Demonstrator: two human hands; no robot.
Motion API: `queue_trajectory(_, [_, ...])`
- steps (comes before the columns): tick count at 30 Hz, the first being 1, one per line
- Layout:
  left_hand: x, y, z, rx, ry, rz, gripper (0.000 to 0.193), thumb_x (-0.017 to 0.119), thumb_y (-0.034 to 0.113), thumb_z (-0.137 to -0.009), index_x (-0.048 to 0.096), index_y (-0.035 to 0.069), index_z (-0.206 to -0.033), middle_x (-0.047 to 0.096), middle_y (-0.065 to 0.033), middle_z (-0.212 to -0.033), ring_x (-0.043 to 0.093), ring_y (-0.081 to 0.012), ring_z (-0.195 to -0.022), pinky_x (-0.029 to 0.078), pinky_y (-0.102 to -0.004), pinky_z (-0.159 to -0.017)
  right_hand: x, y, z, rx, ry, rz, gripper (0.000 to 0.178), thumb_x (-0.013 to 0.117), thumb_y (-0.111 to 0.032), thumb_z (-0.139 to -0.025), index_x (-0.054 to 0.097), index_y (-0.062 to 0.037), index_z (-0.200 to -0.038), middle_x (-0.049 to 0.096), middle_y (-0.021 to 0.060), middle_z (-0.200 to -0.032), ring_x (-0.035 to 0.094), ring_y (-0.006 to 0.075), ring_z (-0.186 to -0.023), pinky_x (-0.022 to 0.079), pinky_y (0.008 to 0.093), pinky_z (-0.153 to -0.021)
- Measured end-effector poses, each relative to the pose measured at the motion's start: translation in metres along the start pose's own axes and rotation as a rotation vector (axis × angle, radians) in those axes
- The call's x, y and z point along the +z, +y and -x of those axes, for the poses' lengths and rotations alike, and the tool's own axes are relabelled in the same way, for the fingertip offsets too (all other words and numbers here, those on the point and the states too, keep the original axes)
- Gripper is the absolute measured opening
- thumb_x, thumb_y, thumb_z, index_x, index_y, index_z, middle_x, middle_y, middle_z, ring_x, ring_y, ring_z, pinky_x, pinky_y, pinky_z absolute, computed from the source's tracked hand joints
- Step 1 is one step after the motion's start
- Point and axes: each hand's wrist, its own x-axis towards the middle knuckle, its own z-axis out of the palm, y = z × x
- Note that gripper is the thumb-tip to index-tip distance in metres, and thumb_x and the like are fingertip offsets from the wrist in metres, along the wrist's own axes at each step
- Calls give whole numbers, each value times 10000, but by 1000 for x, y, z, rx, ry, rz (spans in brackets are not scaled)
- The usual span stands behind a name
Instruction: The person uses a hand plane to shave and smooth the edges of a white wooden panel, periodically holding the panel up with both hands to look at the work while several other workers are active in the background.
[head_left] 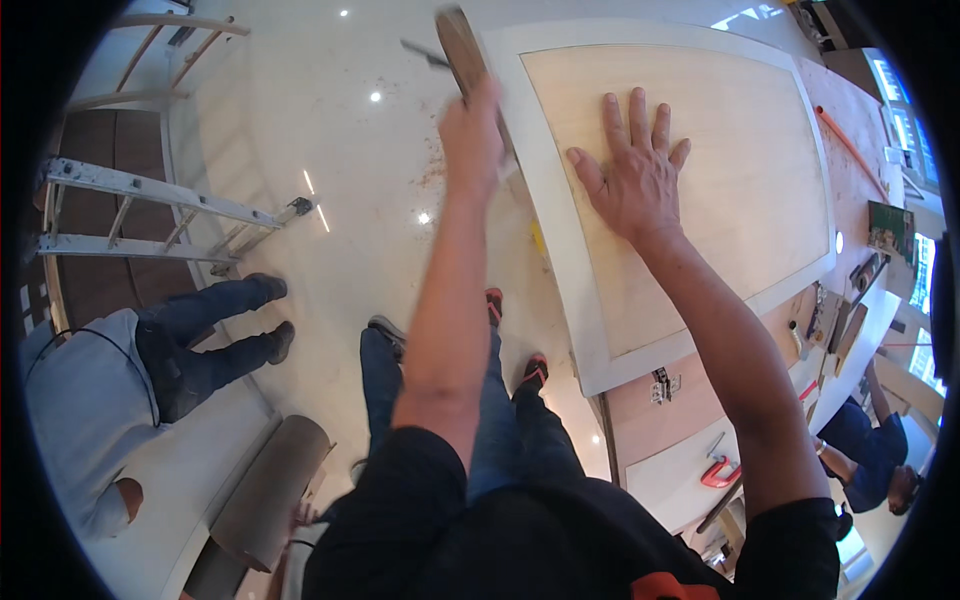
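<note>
My left hand (471, 140) is closed around a wooden hand plane (460, 46), its outline a little blurred. The plane runs along the left edge of a cabinet door (740, 160), which has a pale wood centre and a white border. Whether the sole touches that edge is hard to see. My right hand (640, 190) lies flat on the wood centre, palm down with fingers spread, holding nothing. Wood shavings (432, 165) are scattered on the floor beside the door's left edge.
The door lies on a workbench (680, 405) with a red clamp (720, 472) and a hinge (660, 386). A stepladder (170, 205), a person in grey (85, 380) and a dark roll (270, 490) are at left. Another person (870, 450) is at far right. Someone's legs (380, 375) show close by.
</note>
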Motion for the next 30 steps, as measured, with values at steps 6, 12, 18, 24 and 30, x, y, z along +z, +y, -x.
queue_trajectory(6, [-15,-66,222,-89,-66,-123,409,675,324,-986,621,-42,-1160,694,-94,-901,634,-178,-822,524,-359,-761,4,7,0,-2,15,40,875,481,-679,-998,305,-137,-1662,213,207,-1727,162,521,-1568,118,736,-1216])
queue_trajectory(12, [-8,-7,58,-31,-4,-14,471,702,416,-967,601,-42,-1001,626,-63,-791,565,-127,-718,489,-326,-634,3,1,5,5,-3,13,871,485,-683,-995,315,-147,-1661,211,200,-1731,151,503,-1579,117,718,-1228])
queue_trajectory(18, [-2,-45,83,-52,-32,-67,469,671,417,-975,628,-44,-1052,647,-82,-896,578,-141,-778,488,-341,-671,8,13,5,18,19,28,859,472,-689,-1000,342,-144,-1651,230,203,-1724,159,500,-1578,120,725,-1224])
queue_trajectory(24, [-15,-89,267,-80,-79,0,410,669,361,-996,625,-17,-1148,660,-101,-917,612,-162,-843,511,-363,-732,11,7,7,-35,54,57,856,467,-684,-1004,337,-141,-1652,234,205,-1722,181,503,-1572,126,729,-1221])
queue_trajectory(30, [-16,-25,28,95,33,-49,726,590,612,-988,678,-96,-850,698,-210,-772,675,-261,-690,503,-450,-646,20,-8,3,-60,31,60,865,445,-696,-1006,322,-141,-1658,236,206,-1723,165,501,-1578,133,710,-1228])
